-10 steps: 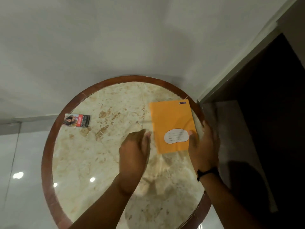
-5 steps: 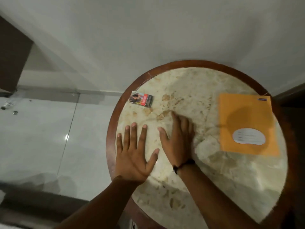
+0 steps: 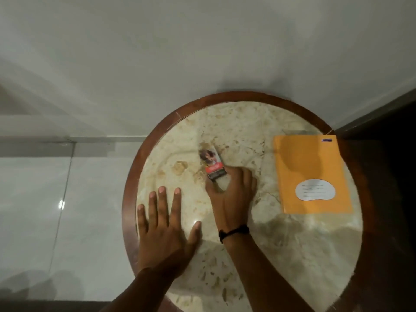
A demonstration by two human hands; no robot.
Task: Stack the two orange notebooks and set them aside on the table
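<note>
Orange notebook stack, thin, light, probably flexible, lying beyond right hand, which is gripping small box; left hand is resting flat, empty; lift by an edge.

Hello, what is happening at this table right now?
A person works at a round marble table. The right hand has its grip on a small printed box near the middle. The left hand lies flat and open on the tabletop. The orange notebooks lie on the right side, looking like one neat stack, with neither hand touching them.
</note>
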